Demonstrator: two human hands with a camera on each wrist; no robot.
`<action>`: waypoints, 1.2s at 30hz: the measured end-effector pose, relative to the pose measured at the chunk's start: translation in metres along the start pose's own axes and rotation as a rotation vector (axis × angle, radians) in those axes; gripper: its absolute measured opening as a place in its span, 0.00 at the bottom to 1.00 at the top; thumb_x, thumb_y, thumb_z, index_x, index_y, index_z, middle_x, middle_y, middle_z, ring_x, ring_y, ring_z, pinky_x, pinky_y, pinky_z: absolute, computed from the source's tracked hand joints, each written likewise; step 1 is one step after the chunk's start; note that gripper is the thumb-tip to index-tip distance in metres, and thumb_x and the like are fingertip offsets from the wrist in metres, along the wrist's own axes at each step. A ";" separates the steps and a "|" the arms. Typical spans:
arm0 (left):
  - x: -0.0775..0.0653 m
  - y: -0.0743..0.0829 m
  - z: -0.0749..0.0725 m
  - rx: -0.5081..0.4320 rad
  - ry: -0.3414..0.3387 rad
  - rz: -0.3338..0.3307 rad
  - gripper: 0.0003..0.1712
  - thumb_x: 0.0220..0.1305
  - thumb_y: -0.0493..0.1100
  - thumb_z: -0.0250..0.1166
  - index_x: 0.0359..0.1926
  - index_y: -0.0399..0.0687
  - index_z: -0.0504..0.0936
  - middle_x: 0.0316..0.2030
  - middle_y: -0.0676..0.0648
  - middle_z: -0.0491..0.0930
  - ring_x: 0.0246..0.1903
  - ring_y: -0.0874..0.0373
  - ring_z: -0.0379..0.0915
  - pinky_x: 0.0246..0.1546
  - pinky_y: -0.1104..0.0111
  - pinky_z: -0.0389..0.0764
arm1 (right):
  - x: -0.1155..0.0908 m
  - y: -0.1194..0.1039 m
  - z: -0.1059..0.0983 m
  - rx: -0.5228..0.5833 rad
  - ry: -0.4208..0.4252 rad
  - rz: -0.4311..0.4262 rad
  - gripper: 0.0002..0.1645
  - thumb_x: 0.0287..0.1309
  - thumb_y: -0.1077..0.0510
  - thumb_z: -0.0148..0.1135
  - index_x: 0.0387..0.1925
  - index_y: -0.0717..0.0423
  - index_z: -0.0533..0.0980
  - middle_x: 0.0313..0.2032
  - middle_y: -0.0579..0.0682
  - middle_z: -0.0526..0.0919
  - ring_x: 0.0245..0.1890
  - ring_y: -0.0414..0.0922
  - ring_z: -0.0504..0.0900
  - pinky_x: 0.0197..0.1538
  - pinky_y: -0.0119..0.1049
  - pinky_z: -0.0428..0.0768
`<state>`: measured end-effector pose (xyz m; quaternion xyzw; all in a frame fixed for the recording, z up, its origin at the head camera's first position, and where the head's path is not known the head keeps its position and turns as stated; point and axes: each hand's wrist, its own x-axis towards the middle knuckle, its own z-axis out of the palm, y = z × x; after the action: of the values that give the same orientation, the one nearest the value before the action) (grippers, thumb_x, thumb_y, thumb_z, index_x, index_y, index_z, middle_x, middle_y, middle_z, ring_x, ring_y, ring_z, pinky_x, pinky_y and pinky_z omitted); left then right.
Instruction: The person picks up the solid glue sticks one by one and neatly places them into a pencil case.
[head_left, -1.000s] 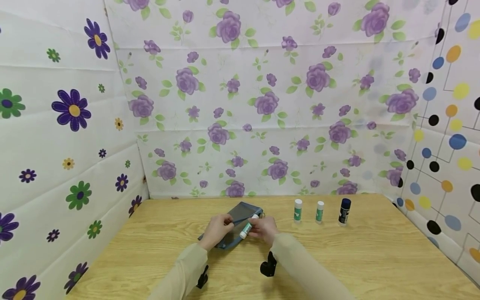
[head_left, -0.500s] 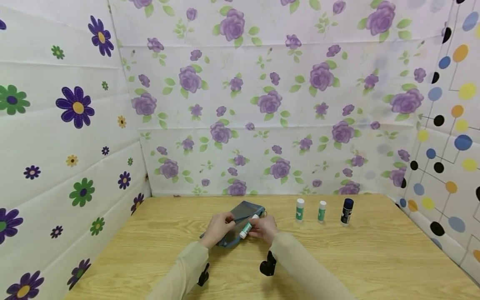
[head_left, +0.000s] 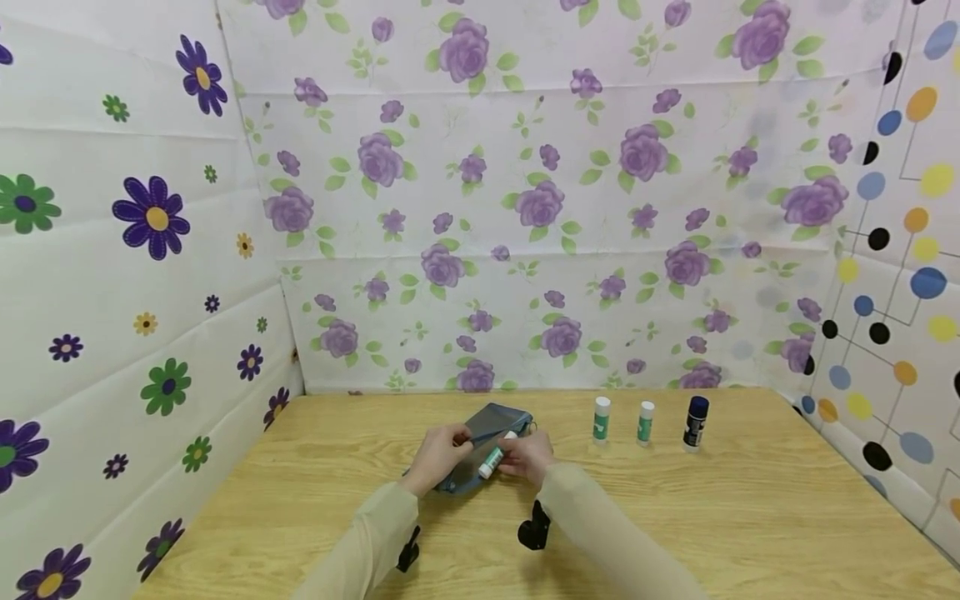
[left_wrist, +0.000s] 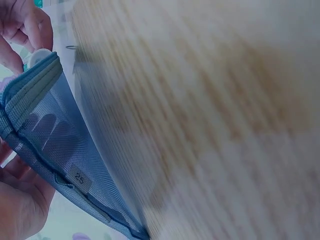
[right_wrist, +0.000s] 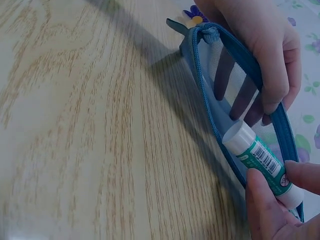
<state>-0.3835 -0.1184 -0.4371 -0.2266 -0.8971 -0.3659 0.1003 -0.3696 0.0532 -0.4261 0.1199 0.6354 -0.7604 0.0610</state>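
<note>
A blue mesh zip pouch (head_left: 491,418) lies tilted on the table, its zippered mouth parted. My left hand (head_left: 438,457) pinches one edge of that mouth between thumb and fingers; in the right wrist view more of its fingers show through the mesh (right_wrist: 242,92). My right hand (head_left: 528,458) holds a green-and-white glue stick (right_wrist: 262,162) by one end, between thumb and fingers. The capped glue stick sits slantwise at the opening, its free end between the two zipper edges. From the left wrist view the pouch wall (left_wrist: 65,145) hides most of the stick.
To the right stand two upright green-and-white glue sticks, a larger one (head_left: 601,421) and a smaller one (head_left: 645,423), then a dark-capped stick (head_left: 695,423). Patterned cloth (head_left: 480,208) walls the wooden table (head_left: 675,508) at back and sides.
The head view has shifted slightly, so the pouch and standing sticks appear a little further right. Both hands keep their grips, with the glue stick still at the pouch opening.
</note>
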 end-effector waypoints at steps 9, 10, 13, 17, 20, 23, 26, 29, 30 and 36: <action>0.001 0.002 0.001 0.012 0.008 0.024 0.04 0.58 0.35 0.59 0.33 0.43 0.80 0.28 0.53 0.76 0.27 0.61 0.71 0.27 0.67 0.72 | 0.002 0.001 0.000 -0.017 0.019 0.006 0.20 0.50 0.71 0.61 0.43 0.76 0.65 0.28 0.66 0.77 0.25 0.52 0.80 0.35 0.43 0.77; 0.001 0.003 0.001 0.015 0.009 0.029 0.04 0.58 0.35 0.59 0.33 0.43 0.80 0.28 0.53 0.76 0.27 0.61 0.71 0.27 0.67 0.72 | 0.002 0.001 0.000 -0.018 0.020 0.007 0.20 0.50 0.71 0.61 0.43 0.76 0.65 0.28 0.66 0.77 0.25 0.52 0.80 0.35 0.43 0.77; 0.001 0.004 0.001 0.024 0.007 0.034 0.04 0.58 0.35 0.59 0.33 0.43 0.80 0.28 0.53 0.77 0.28 0.60 0.72 0.28 0.67 0.72 | 0.002 0.001 0.000 -0.025 0.027 0.007 0.25 0.49 0.70 0.62 0.48 0.75 0.63 0.28 0.66 0.77 0.23 0.52 0.80 0.33 0.42 0.78; 0.001 0.005 0.002 0.026 0.007 0.034 0.04 0.57 0.34 0.59 0.32 0.44 0.80 0.28 0.53 0.77 0.28 0.60 0.72 0.28 0.67 0.72 | 0.002 0.002 -0.001 -0.053 0.021 0.002 0.32 0.49 0.71 0.62 0.54 0.73 0.58 0.28 0.66 0.77 0.21 0.51 0.80 0.32 0.42 0.78; 0.001 0.004 0.004 0.035 0.008 0.048 0.03 0.57 0.34 0.59 0.31 0.43 0.80 0.27 0.53 0.76 0.27 0.61 0.72 0.28 0.67 0.72 | 0.002 0.003 -0.002 -0.106 -0.005 -0.014 0.29 0.50 0.71 0.61 0.52 0.74 0.60 0.27 0.68 0.77 0.20 0.51 0.80 0.30 0.42 0.78; 0.000 0.004 0.006 0.036 0.002 0.049 0.04 0.57 0.34 0.59 0.31 0.42 0.80 0.26 0.53 0.76 0.27 0.61 0.71 0.28 0.66 0.72 | 0.004 0.005 -0.003 -0.156 -0.028 -0.033 0.24 0.50 0.72 0.60 0.48 0.76 0.63 0.27 0.68 0.78 0.21 0.52 0.80 0.28 0.41 0.78; 0.001 0.005 0.007 0.039 -0.005 0.039 0.04 0.58 0.34 0.59 0.32 0.42 0.80 0.26 0.54 0.76 0.26 0.61 0.71 0.28 0.66 0.72 | 0.005 0.005 -0.003 -0.179 -0.032 -0.033 0.21 0.50 0.72 0.60 0.46 0.78 0.65 0.28 0.68 0.78 0.23 0.53 0.81 0.28 0.41 0.78; 0.002 0.005 0.007 0.051 -0.002 0.023 0.04 0.58 0.34 0.59 0.32 0.43 0.80 0.26 0.54 0.76 0.26 0.62 0.71 0.28 0.66 0.72 | 0.005 0.005 -0.003 -0.181 -0.015 -0.015 0.21 0.50 0.71 0.61 0.46 0.77 0.65 0.29 0.68 0.78 0.25 0.54 0.81 0.30 0.41 0.78; 0.002 0.006 0.007 0.054 -0.002 0.024 0.04 0.58 0.34 0.59 0.32 0.43 0.80 0.26 0.54 0.76 0.26 0.62 0.71 0.28 0.66 0.72 | 0.005 0.004 -0.003 -0.179 -0.011 -0.010 0.21 0.50 0.71 0.61 0.46 0.77 0.65 0.29 0.68 0.78 0.25 0.54 0.81 0.30 0.41 0.78; 0.002 0.006 0.006 0.047 -0.006 0.029 0.03 0.58 0.34 0.59 0.31 0.43 0.80 0.25 0.54 0.75 0.25 0.62 0.70 0.27 0.67 0.72 | 0.002 0.001 -0.003 -0.155 -0.027 0.007 0.22 0.50 0.72 0.60 0.47 0.76 0.65 0.30 0.68 0.78 0.25 0.52 0.81 0.30 0.40 0.78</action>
<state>-0.3822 -0.1096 -0.4372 -0.2379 -0.9024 -0.3425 0.1083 -0.3709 0.0563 -0.4279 0.1065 0.6911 -0.7103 0.0812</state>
